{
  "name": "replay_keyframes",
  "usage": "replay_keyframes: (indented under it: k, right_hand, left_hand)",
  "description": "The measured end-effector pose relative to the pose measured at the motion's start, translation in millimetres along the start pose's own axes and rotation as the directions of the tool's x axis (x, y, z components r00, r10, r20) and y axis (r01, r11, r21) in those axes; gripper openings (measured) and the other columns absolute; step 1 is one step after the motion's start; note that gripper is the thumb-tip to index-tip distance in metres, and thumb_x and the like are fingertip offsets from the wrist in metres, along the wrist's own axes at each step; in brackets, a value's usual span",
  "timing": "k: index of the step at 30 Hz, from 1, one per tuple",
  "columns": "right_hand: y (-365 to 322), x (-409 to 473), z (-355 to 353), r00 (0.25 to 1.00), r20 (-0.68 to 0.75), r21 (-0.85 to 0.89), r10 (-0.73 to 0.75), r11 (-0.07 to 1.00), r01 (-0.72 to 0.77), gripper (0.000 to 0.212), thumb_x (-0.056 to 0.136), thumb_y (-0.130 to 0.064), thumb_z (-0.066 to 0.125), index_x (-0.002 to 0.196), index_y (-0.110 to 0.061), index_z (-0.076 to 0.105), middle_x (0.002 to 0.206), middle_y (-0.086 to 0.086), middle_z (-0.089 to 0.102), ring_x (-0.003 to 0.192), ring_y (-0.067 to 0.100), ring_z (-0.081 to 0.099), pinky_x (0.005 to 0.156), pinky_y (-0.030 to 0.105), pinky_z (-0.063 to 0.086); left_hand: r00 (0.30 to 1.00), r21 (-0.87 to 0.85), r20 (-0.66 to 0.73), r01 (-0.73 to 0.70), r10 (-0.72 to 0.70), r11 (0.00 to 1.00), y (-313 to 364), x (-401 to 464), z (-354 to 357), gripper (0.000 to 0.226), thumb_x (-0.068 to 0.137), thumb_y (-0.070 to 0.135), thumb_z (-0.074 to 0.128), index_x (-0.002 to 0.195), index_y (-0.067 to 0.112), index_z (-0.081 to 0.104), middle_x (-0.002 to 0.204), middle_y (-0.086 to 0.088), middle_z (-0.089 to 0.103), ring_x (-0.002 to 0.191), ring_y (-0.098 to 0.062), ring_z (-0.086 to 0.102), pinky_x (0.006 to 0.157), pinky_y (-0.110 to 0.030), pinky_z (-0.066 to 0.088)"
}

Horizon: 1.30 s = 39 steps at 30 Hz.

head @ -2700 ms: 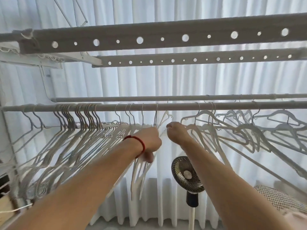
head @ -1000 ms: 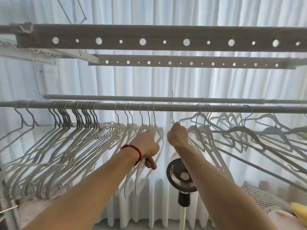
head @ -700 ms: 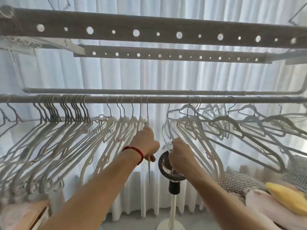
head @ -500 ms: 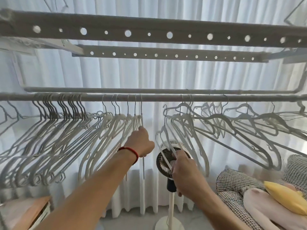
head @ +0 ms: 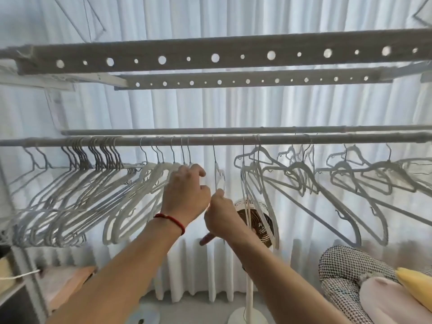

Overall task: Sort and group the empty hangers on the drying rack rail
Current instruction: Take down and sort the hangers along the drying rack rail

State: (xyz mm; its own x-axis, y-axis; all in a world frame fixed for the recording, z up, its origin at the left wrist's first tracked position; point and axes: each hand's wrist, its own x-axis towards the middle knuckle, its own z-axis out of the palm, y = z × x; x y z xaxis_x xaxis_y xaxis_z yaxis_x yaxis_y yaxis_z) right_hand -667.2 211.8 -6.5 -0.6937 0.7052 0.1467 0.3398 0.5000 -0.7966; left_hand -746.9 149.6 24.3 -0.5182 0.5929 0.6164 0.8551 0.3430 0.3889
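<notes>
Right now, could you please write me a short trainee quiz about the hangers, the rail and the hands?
1. True or false: the lone hanger hangs from the front rail.
2. Which wrist wears the red cord? A left, B right.
3. Fill in: the right hand grips the lone hanger; the left hand is at the hangers to its ____.

Key: 1 true; 2 A; 3 left.
</notes>
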Motion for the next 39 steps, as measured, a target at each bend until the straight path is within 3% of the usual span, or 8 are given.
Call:
replay_keyframes:
  k: [6, 10, 15, 19, 23, 29, 34, 39]
  right_hand:
    - [11, -13, -3, 0.986, -0.114, -0.248, -0.12, 0.965, 0.089, 0.022, 0.101, -0.007, 0.037, 0.12, -0.003, 0.047, 0.114, 0.022, 0.06, 0.104, 0.042, 0.061, 0.088, 0.046, 0.052]
    - [36, -19, -49, 0.809, -0.498, -0.332, -0.312, 0.931, 0.154, 0.026, 0.101, -0.016, 0.046, 0.113, -0.015, 0.069, 0.114, 0.003, 0.064, 0.1, 0.023, 0.063, 0.089, 0.035, 0.051]
    - [89, -2, -147, 0.725, -0.667, -0.541, -0.172, 0.781, -0.312, 0.047, 0.094, -0.009, 0.06, 0.14, -0.006, 0.052, 0.143, 0.017, 0.048, 0.131, 0.032, 0.044, 0.101, 0.033, 0.044]
    - [115, 14, -166, 0.831, -0.547, -0.629, 0.1, 0.607, -0.486, 0.043, 0.094, -0.009, 0.052, 0.136, -0.007, 0.042, 0.121, 0.014, 0.066, 0.113, 0.036, 0.063, 0.09, 0.042, 0.048]
    - [129, 26, -161, 0.96, -0.28, -0.478, 0.005, 0.867, -0.144, 0.006, 0.094, -0.007, 0.05, 0.097, -0.01, 0.047, 0.095, 0.014, 0.066, 0.087, 0.033, 0.064, 0.065, 0.04, 0.045]
    - [129, 51, -143, 0.982, 0.055, 0.072, -0.18, 0.982, 0.176, 0.018, 0.089, -0.025, 0.051, 0.091, -0.014, 0.066, 0.08, 0.001, 0.073, 0.072, 0.02, 0.071, 0.071, 0.044, 0.059]
    - [162, 113, -154, 0.827, -0.537, -0.011, -0.164, 0.982, 0.187, 0.03, 0.1, -0.012, 0.051, 0.124, -0.014, 0.07, 0.122, 0.002, 0.07, 0.115, 0.018, 0.062, 0.099, 0.036, 0.05]
    - [168, 182, -148, 0.751, -0.631, -0.373, -0.195, 0.925, -0.073, 0.048, 0.097, -0.013, 0.057, 0.144, -0.013, 0.048, 0.149, 0.012, 0.048, 0.142, 0.03, 0.039, 0.115, 0.042, 0.032]
  left_hand:
    - [0.989, -0.158, -0.047, -0.146, 0.14, 0.977, 9, 24, 12, 0.028, 0.087, 0.01, 0.062, 0.112, 0.018, 0.068, 0.113, -0.008, 0.065, 0.109, -0.026, 0.059, 0.095, -0.034, 0.045]
    - [0.969, -0.275, -0.097, -0.244, 0.226, 0.93, 24, 36, 31, 0.023, 0.087, 0.008, 0.06, 0.105, 0.017, 0.069, 0.107, -0.003, 0.066, 0.105, -0.021, 0.058, 0.093, -0.03, 0.042]
    - [0.911, -0.207, -0.084, -0.412, 0.404, 0.887, 44, 32, 62, 0.024, 0.087, 0.007, 0.062, 0.109, 0.015, 0.067, 0.112, -0.002, 0.067, 0.113, -0.017, 0.056, 0.095, -0.016, 0.032]
    - [0.873, -0.161, -0.053, -0.486, 0.484, 0.859, 64, 32, 87, 0.025, 0.085, 0.008, 0.064, 0.108, 0.015, 0.067, 0.113, -0.001, 0.065, 0.116, -0.016, 0.055, 0.097, -0.02, 0.041]
    - [0.874, -0.147, -0.059, -0.486, 0.483, 0.861, 94, 44, 104, 0.023, 0.084, 0.003, 0.063, 0.104, 0.012, 0.07, 0.11, -0.003, 0.068, 0.114, -0.016, 0.056, 0.096, -0.02, 0.041]
    - [0.888, -0.158, -0.025, -0.457, 0.459, 0.875, 124, 64, 129, 0.019, 0.087, 0.003, 0.06, 0.098, 0.014, 0.07, 0.108, 0.0, 0.068, 0.109, -0.013, 0.057, 0.096, -0.018, 0.04]
    - [0.925, -0.08, 0.079, -0.365, 0.371, 0.928, 111, 77, 134, 0.022, 0.088, 0.002, 0.058, 0.098, 0.014, 0.074, 0.106, -0.001, 0.072, 0.106, -0.017, 0.063, 0.099, -0.034, 0.049]
    - [0.918, 0.033, 0.127, -0.382, 0.375, 0.923, 105, 75, 136, 0.021, 0.088, 0.005, 0.056, 0.096, 0.016, 0.072, 0.104, 0.002, 0.07, 0.105, -0.015, 0.06, 0.095, -0.032, 0.05]
